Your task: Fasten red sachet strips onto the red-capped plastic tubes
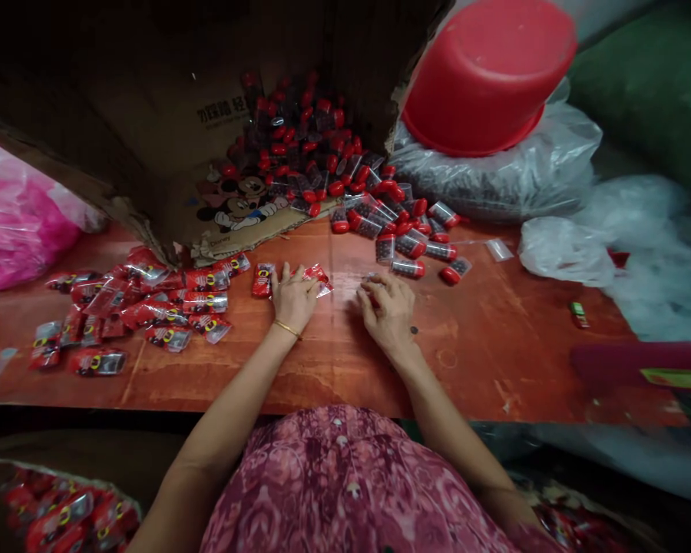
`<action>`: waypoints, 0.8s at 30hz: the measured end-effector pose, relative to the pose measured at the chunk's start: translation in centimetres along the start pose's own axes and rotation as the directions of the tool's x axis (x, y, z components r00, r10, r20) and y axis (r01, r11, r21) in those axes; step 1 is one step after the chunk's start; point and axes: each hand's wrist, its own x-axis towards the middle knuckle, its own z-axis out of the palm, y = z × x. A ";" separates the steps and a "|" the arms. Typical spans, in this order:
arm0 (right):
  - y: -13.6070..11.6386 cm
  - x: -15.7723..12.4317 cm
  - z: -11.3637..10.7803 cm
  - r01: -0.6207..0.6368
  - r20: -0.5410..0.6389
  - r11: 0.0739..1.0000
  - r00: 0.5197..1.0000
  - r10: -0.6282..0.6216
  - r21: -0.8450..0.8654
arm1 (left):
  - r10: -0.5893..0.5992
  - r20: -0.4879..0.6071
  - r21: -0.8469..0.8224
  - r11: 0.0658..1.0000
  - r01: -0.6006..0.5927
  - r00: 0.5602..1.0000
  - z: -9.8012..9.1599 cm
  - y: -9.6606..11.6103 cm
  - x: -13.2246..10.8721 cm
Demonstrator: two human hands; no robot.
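My left hand point(295, 298) is palm down on the table, fingers bent over a small red printed plastic packet point(321, 281) that sticks out on its right side. Just left of those fingers lies another red packet point(262, 280). My right hand point(388, 309) is a short way to the right, its fingers curled in toward the tabletop. Whatever those fingers hold, if anything, is hidden under them. Beyond it spreads a heap of clear tubes with red caps and dark contents point(385, 247). A pile of red packets point(155, 311) covers the table on the left.
A torn cardboard box point(166, 184) spills the tubes onto the red-brown table point(334, 369). An upturned red tub point(484, 84) rests on a full plastic bag point(495, 184). Pink bags point(17, 223) stand left. A small green-and-white object point(579, 313) lies right. More packets point(72, 511) sit below.
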 end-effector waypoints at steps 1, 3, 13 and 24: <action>-0.5 0.2 0.0 -0.023 0.013 0.997 1.000 0.023 0.071 | -0.013 -0.032 -0.075 0.997 0.011 0.999 -0.2 0.2 -0.3; -1.7 0.6 0.2 -0.122 0.096 0.956 0.990 0.099 0.266 | -0.050 -0.101 -0.262 0.965 0.022 0.994 -0.9 0.9 -1.0; -5.2 1.3 2.8 -0.443 0.299 0.599 0.896 0.329 0.667 | -0.363 0.131 -0.871 0.403 0.282 0.923 -3.7 3.1 -3.8; -6.0 -0.3 1.8 -0.278 0.193 0.767 0.960 0.202 0.578 | -0.326 0.525 -0.850 -0.154 0.504 0.786 -3.4 4.8 -4.7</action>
